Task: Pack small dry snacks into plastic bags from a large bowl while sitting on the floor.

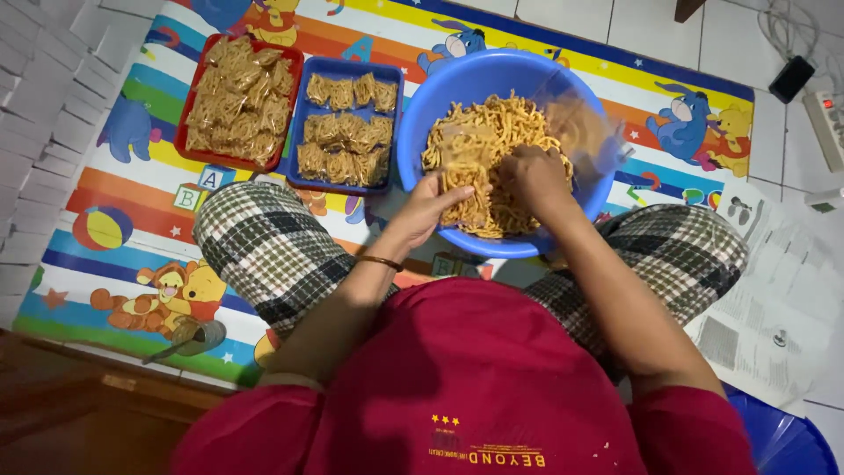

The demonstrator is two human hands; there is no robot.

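A big blue plastic bowl [422,132] full of thin yellow fried snack sticks [501,132] sits on the floor mat between my knees. My left hand [431,204] holds a small clear plastic bag [462,176] of the sticks at the bowl's near edge. My right hand [534,176] is over the sticks beside it, fingers closed on the bag's mouth or on some sticks; which one is hard to tell. A second clear bag [585,127] stands in the bowl at the right.
A red tray [189,114] and a blue tray [301,132], both packed with filled snack bags, lie to the left on the colourful cartoon mat [132,229]. Newspaper [774,308] lies right, a power strip [826,123] at far right, a blue lid [782,440] near my right hip.
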